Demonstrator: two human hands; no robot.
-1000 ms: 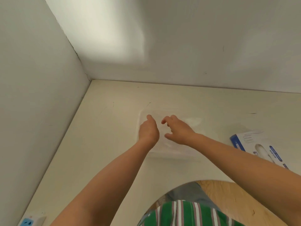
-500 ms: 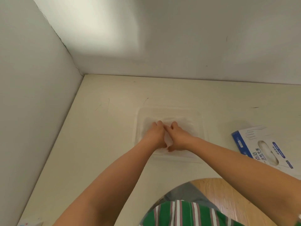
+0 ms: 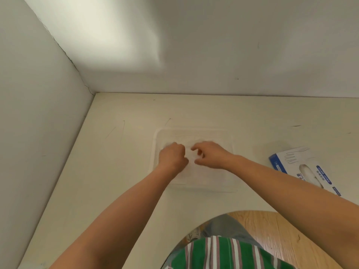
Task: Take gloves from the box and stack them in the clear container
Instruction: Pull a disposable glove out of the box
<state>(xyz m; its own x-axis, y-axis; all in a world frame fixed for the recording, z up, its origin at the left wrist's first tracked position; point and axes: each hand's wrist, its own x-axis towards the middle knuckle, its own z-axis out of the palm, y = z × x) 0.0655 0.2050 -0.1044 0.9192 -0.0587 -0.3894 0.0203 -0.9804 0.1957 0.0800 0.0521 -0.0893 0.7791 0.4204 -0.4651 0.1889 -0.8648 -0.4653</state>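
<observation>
Green-and-white striped shirt fabric (image 3: 223, 253) occupies the nearest edge. Beyond it, the left hand (image 3: 172, 157) and right hand (image 3: 210, 155) are over the clear shallow rectangular plastic container (image 3: 194, 130) on the cream tabletop (image 3: 120, 171). Both sets of fingers are curled downward onto the translucent film gloves (image 3: 204, 175) lying in it; whether they pinch the film cannot be determined. Risk: thin film may cling to fingers and lift out on withdrawal, disturbing the stack. Well to the right lies the blue-and-white cardboard glove box (image 3: 303, 169). Count: two hands, one container, one box; glove count indeterminable.
</observation>
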